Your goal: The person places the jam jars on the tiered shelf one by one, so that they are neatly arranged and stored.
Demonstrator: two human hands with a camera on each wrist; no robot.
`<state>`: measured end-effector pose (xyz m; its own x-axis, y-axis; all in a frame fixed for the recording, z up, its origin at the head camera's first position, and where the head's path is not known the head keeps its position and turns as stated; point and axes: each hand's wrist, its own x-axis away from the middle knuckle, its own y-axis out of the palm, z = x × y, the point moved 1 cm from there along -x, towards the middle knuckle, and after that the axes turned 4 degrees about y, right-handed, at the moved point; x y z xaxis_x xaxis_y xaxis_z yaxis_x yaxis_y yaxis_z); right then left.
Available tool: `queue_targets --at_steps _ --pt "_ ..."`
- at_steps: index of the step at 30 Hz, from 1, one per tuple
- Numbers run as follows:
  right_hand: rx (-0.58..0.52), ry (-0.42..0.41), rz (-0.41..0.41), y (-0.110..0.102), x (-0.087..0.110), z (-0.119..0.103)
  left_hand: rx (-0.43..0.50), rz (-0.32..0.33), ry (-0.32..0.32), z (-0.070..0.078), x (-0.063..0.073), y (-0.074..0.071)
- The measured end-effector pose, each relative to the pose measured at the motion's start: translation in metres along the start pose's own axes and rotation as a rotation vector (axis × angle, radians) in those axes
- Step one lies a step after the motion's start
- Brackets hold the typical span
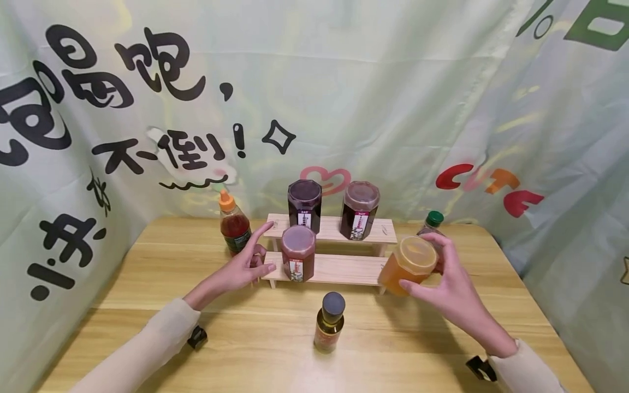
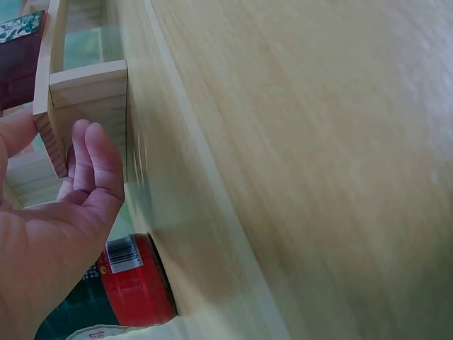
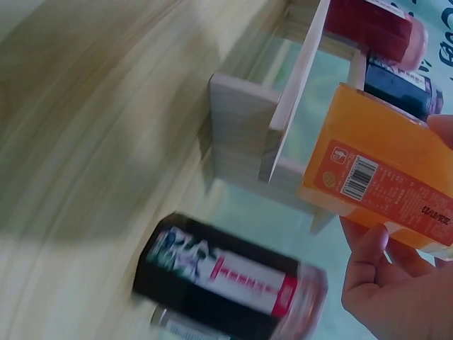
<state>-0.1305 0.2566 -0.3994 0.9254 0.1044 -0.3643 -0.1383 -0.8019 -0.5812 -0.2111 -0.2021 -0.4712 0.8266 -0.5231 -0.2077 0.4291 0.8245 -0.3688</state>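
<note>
My right hand (image 1: 454, 284) grips a jar of orange contents (image 1: 405, 267) with a pale lid, tilted at the right end of the lower step of a wooden two-step rack (image 1: 349, 267). The right wrist view shows the orange jar's barcode label, with fingers under it. At the rack's left end, my left hand (image 1: 243, 267) holds the lower step, thumb on its board and fingers curled beside the end; the index finger reaches to the upper step. A red-brown jar (image 1: 298, 254) stands on the lower step, close to that hand.
Two dark jars, one left (image 1: 304, 204) and one right (image 1: 361, 210), stand on the upper step. An orange-capped squeeze bottle (image 1: 234, 226) is left of the rack, a green-capped bottle (image 1: 434, 219) right. Another dark jar (image 3: 219, 276) is beside the rack. In front stands a dark-capped bottle (image 1: 329, 322).
</note>
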Motion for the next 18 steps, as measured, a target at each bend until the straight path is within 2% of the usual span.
queue_targets --at_steps 5,13,18 --pt "-0.033 -0.019 -0.043 0.016 -0.011 -0.005 0.016 0.006 -0.030 0.002 0.001 -0.001" --pt "-0.104 0.030 -0.123 0.042 -0.024 -0.015 0.014 0.012 -0.035 0.002 0.001 -0.001" --pt "-0.144 -0.010 -0.154 0.060 -0.032 -0.018 0.018 0.013 -0.048 0.002 0.001 -0.001"
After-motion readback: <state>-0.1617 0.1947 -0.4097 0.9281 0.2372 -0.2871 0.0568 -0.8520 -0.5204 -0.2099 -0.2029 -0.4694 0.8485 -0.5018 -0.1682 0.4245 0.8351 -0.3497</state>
